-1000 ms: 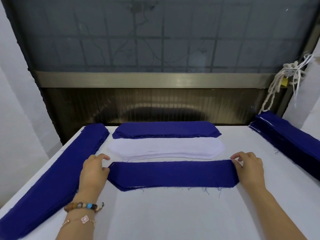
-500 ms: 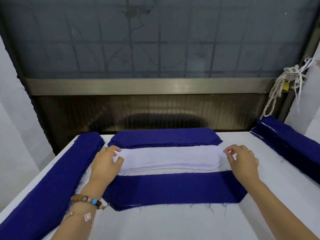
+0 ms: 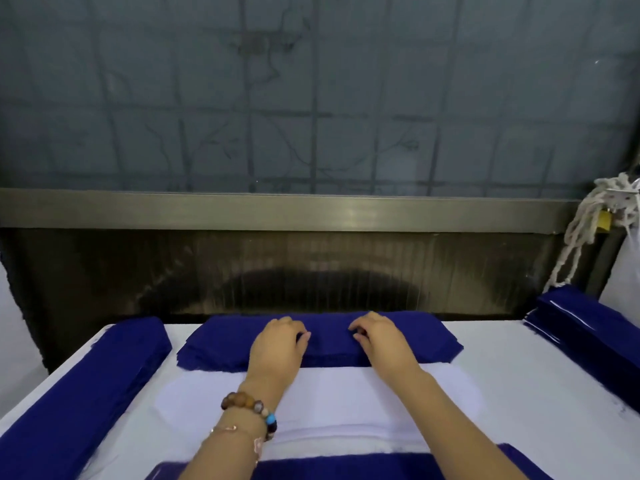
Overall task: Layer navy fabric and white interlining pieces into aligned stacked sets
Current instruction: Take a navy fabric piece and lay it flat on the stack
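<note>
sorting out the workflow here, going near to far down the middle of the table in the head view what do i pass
navy piece at the near edge → white interlining stack → far navy stack, left hand and right hand on it → dark panel → metal rail → window glass

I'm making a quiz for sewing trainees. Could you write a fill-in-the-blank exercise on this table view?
1. The left hand and right hand both touch the far stack, whose colour is ____.
2. The interlining stack, next nearer the person, is ____.
3. The beaded bracelet sits on the ____ wrist.
4. The rope hangs at the view's ____ edge.
Missing words: navy, white, left, right.
</note>
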Action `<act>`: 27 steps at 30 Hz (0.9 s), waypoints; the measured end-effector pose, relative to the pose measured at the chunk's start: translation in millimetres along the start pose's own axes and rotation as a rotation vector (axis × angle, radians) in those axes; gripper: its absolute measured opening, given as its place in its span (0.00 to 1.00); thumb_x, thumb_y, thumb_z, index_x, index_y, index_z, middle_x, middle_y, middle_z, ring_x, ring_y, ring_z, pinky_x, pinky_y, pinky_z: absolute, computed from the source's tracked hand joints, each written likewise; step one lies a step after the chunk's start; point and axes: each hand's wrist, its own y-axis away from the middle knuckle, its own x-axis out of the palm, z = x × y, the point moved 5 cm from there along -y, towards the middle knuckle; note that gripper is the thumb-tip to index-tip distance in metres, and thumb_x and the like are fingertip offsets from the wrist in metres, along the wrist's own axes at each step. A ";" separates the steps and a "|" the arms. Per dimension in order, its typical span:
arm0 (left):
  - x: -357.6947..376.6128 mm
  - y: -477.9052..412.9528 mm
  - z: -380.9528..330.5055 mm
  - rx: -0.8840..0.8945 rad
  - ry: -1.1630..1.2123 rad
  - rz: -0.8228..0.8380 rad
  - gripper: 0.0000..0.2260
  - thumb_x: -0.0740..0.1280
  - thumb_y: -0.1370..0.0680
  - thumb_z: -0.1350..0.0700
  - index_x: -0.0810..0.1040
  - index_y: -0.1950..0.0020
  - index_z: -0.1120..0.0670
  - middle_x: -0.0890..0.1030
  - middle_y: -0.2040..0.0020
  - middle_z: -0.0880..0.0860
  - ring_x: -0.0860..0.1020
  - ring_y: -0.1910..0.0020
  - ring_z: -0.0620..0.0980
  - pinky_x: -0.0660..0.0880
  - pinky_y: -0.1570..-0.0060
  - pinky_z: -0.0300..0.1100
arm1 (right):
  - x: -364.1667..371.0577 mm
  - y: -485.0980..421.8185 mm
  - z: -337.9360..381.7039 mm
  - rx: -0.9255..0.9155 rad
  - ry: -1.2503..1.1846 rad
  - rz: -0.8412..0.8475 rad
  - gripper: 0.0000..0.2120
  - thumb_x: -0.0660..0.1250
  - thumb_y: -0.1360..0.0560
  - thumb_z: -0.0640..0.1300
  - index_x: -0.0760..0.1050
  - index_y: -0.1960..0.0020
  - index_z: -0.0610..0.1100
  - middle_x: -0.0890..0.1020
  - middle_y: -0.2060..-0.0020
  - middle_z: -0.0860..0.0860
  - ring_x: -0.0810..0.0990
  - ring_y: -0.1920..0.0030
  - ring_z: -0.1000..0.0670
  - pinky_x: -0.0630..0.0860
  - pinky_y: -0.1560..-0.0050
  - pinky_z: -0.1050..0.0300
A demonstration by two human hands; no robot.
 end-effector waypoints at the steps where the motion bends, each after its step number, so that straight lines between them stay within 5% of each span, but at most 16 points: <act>1: 0.8 -5.7 -1.0 -0.019 -0.014 -0.022 0.10 0.59 0.18 0.47 0.77 0.49 0.49 0.77 0.50 0.48 0.73 0.50 0.46 0.70 0.55 0.40 | 2.1 -6.4 -0.6 0.017 0.007 0.001 0.13 0.60 0.19 0.43 0.75 0.37 0.46 0.75 0.41 0.49 0.74 0.41 0.50 0.71 0.40 0.60; 5: 6.5 -17.1 0.1 -0.076 0.021 -0.076 0.07 0.65 0.21 0.46 0.74 0.54 0.49 0.74 0.57 0.46 0.72 0.58 0.44 0.71 0.59 0.39 | 6.2 -23.8 -0.8 0.077 -0.012 0.042 0.14 0.64 0.21 0.45 0.73 0.36 0.46 0.76 0.43 0.47 0.76 0.44 0.48 0.73 0.44 0.58; 9: 22.3 -12.7 7.3 -0.065 0.043 -0.051 0.14 0.61 0.19 0.47 0.71 0.34 0.47 0.71 0.44 0.48 0.70 0.45 0.46 0.72 0.45 0.39 | 9.2 -28.5 -3.0 0.105 0.012 0.075 0.16 0.65 0.22 0.46 0.70 0.35 0.48 0.77 0.42 0.48 0.77 0.44 0.47 0.74 0.44 0.56; 11: 25.6 -12.8 8.4 -0.053 -0.009 -0.065 0.15 0.59 0.19 0.46 0.69 0.32 0.46 0.70 0.42 0.48 0.68 0.43 0.46 0.70 0.43 0.39 | 10.7 -26.7 -5.4 0.094 0.016 0.058 0.11 0.65 0.22 0.47 0.71 0.40 0.49 0.77 0.45 0.49 0.77 0.47 0.48 0.74 0.47 0.57; 19: 24.1 -11.8 8.3 -0.031 -0.002 -0.132 0.03 0.60 0.19 0.45 0.69 0.50 0.43 0.71 0.44 0.42 0.67 0.43 0.43 0.60 0.47 0.37 | 18.3 -21.5 -7.5 0.107 0.034 -0.101 0.03 0.62 0.20 0.49 0.72 0.51 0.50 0.75 0.50 0.52 0.74 0.52 0.52 0.71 0.57 0.62; 23: 24.4 -11.5 12.4 -0.063 0.097 -0.118 0.07 0.60 0.19 0.46 0.72 0.55 0.45 0.76 0.38 0.42 0.65 0.30 0.44 0.59 0.33 0.43 | 18.2 -14.8 -7.1 0.061 0.026 -0.199 0.05 0.60 0.20 0.48 0.69 0.54 0.50 0.73 0.50 0.53 0.69 0.54 0.55 0.68 0.59 0.63; 27: 23.2 -11.8 12.0 -0.067 0.122 -0.101 0.02 0.62 0.20 0.47 0.70 0.51 0.44 0.76 0.45 0.41 0.70 0.35 0.43 0.57 0.29 0.47 | 15.5 -9.9 -3.7 -0.014 0.092 -0.279 0.05 0.60 0.20 0.46 0.68 0.54 0.51 0.70 0.46 0.56 0.66 0.47 0.54 0.65 0.52 0.61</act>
